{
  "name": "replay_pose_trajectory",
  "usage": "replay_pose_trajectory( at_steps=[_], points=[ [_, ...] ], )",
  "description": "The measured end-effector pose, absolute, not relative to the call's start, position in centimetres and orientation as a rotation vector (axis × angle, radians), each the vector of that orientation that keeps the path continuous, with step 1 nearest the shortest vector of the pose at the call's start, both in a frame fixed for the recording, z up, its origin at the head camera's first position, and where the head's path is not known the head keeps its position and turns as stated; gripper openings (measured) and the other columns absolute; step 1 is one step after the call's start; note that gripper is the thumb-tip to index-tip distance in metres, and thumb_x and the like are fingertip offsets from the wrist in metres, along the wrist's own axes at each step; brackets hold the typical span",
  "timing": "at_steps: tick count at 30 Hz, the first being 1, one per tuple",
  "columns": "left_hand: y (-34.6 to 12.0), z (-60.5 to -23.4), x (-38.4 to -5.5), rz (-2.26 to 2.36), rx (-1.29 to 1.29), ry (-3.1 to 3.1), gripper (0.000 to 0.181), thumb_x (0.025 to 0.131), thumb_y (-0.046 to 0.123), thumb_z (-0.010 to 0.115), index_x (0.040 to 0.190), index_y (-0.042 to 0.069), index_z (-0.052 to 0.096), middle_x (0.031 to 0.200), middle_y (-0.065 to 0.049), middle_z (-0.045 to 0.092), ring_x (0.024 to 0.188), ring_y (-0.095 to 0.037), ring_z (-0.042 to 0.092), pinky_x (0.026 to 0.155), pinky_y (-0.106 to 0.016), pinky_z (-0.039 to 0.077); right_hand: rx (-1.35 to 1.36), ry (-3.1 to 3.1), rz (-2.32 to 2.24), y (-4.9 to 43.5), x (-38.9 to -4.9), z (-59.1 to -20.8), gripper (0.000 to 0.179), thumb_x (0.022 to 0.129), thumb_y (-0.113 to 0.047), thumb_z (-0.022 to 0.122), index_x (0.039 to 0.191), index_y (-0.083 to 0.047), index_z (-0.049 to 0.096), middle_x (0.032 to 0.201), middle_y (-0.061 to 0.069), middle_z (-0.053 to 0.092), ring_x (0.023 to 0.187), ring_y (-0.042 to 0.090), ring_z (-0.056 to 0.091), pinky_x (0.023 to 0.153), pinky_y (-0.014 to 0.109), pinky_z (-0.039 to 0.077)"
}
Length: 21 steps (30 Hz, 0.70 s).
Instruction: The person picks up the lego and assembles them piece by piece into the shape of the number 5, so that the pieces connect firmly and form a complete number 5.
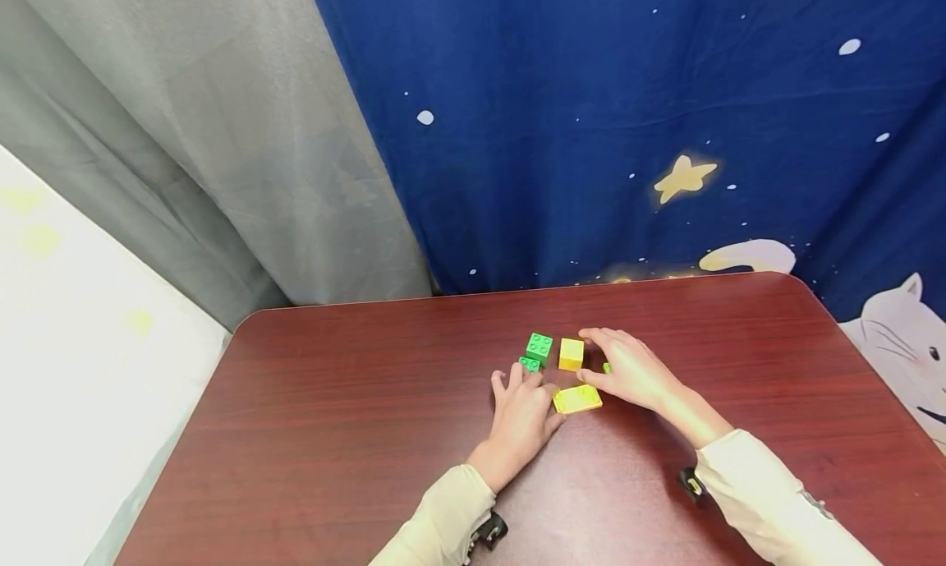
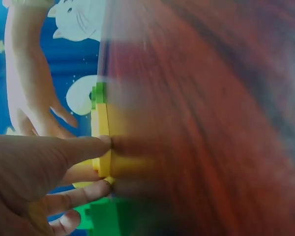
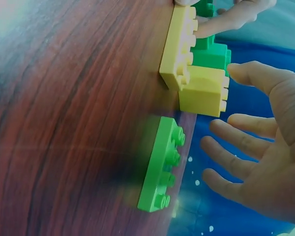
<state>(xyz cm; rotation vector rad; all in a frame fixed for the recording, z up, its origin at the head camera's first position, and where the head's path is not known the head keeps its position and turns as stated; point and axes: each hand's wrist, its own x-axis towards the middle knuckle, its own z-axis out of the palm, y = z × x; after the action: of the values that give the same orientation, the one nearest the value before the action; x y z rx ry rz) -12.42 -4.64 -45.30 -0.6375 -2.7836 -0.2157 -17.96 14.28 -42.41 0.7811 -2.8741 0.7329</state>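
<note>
My left hand [image 1: 521, 414] pinches the left end of a flat yellow toy brick [image 1: 578, 399] between thumb and fingers. The brick lies on the table, studs up. Above it in the head view stands a yellow block [image 1: 571, 354], its studs visible in the right wrist view. My right hand [image 1: 631, 369] hovers with spread fingers just right of that block and holds nothing. Beneath this hand is a flat light green brick [image 3: 160, 167], mostly hidden in the head view. Two green blocks sit left of the yellow one: a farther block [image 1: 539, 348] and a nearer block [image 1: 529, 364], partly covered by my left fingers.
The bricks stand on a dark red wooden table [image 1: 332, 426] with rounded far corners. Behind its far edge hang a blue curtain [image 1: 554, 139] with stars and a cat, and a grey curtain [image 1: 296, 155]. A white surface [image 1: 74, 344] borders the left side.
</note>
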Motion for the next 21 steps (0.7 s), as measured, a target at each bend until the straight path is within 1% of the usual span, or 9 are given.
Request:
replay_pose_trajectory(
  at_steps=[2, 5, 8, 11, 13, 15, 18, 21],
  points=[
    [-4.7, -45.1, -12.1, -0.173, -0.644, -2.786, 0.025, 0.069, 0.039, 0.079, 0.085, 0.020, 0.072, 0.080, 0.005, 0.059, 0.091, -0.021, 0.044, 0.075, -0.045, 0.030, 0.781, -2.887, 0.738, 13.9, -18.2, -42.6, 0.059, 0.074, -0.025, 0.076, 0.121, 0.004, 0.055, 0.114, 0.018, 0.059, 0.104, 0.034, 0.056, 0.088, 0.050, 0.043],
    [-4.8, -44.8, -11.8, -0.153, -0.658, -2.801, 0.023, 0.068, 0.036, 0.080, 0.076, 0.018, 0.069, 0.076, 0.004, 0.059, 0.086, -0.020, 0.045, 0.067, -0.036, 0.029, 0.766, -2.915, 0.741, 13.5, -18.4, -42.9, 0.057, 0.075, -0.024, 0.076, 0.120, 0.004, 0.055, 0.114, 0.018, 0.059, 0.104, 0.034, 0.056, 0.088, 0.049, 0.043],
    [-4.9, -44.7, -11.4, -0.209, -0.685, -2.828, 0.022, 0.068, 0.032, 0.080, 0.071, 0.017, 0.065, 0.071, 0.004, 0.058, 0.079, -0.018, 0.046, 0.061, -0.030, 0.028, 0.754, -2.934, 0.729, 13.2, -18.6, -43.1, 0.050, 0.077, -0.022, 0.075, 0.116, 0.002, 0.057, 0.109, 0.016, 0.061, 0.099, 0.033, 0.057, 0.085, 0.049, 0.044],
    [-5.0, -44.7, -11.1, -0.292, -0.698, -2.848, 0.021, 0.068, 0.027, 0.080, 0.069, 0.015, 0.062, 0.068, 0.004, 0.058, 0.072, -0.017, 0.048, 0.059, -0.027, 0.034, 0.752, -2.924, 0.700, 13.1, -18.7, -43.3, 0.039, 0.079, -0.018, 0.073, 0.110, 0.000, 0.057, 0.101, 0.013, 0.062, 0.090, 0.030, 0.057, 0.079, 0.048, 0.045],
    [-5.0, -44.7, -10.8, -0.344, -0.678, -2.874, 0.020, 0.069, 0.025, 0.080, 0.070, 0.016, 0.062, 0.066, 0.005, 0.057, 0.070, -0.017, 0.051, 0.056, -0.027, 0.039, 0.759, -2.904, 0.684, 13.2, -18.8, -43.5, 0.034, 0.079, -0.016, 0.072, 0.107, -0.002, 0.057, 0.096, 0.012, 0.062, 0.085, 0.029, 0.056, 0.075, 0.046, 0.045],
    [-5.1, -44.6, -10.5, -0.395, -0.653, -2.907, 0.017, 0.069, 0.024, 0.079, 0.072, 0.016, 0.064, 0.063, 0.008, 0.054, 0.066, -0.016, 0.054, 0.050, -0.029, 0.042, 0.760, -2.882, 0.685, 13.2, -18.8, -43.6, 0.032, 0.079, -0.014, 0.072, 0.103, -0.002, 0.056, 0.092, 0.011, 0.061, 0.081, 0.027, 0.055, 0.072, 0.044, 0.045],
    [-5.2, -44.6, -10.0, -0.485, -0.603, -2.963, 0.016, 0.070, 0.023, 0.079, 0.081, 0.018, 0.068, 0.059, 0.011, 0.049, 0.057, -0.013, 0.055, 0.042, -0.030, 0.040, 0.751, -2.864, 0.715, 13.3, -18.7, -43.7, 0.030, 0.077, -0.014, 0.072, 0.099, -0.002, 0.056, 0.089, 0.010, 0.057, 0.079, 0.024, 0.052, 0.070, 0.041, 0.044],
    [-5.5, -44.6, -9.7, -0.553, -0.561, -2.995, 0.023, 0.071, 0.024, 0.079, 0.091, 0.019, 0.070, 0.058, 0.011, 0.048, 0.052, -0.012, 0.052, 0.041, -0.030, 0.038, 0.733, -2.861, 0.748, 13.3, -18.5, -43.9, 0.030, 0.076, -0.015, 0.073, 0.098, -0.003, 0.056, 0.091, 0.009, 0.054, 0.078, 0.021, 0.049, 0.068, 0.039, 0.044]
  ],
)
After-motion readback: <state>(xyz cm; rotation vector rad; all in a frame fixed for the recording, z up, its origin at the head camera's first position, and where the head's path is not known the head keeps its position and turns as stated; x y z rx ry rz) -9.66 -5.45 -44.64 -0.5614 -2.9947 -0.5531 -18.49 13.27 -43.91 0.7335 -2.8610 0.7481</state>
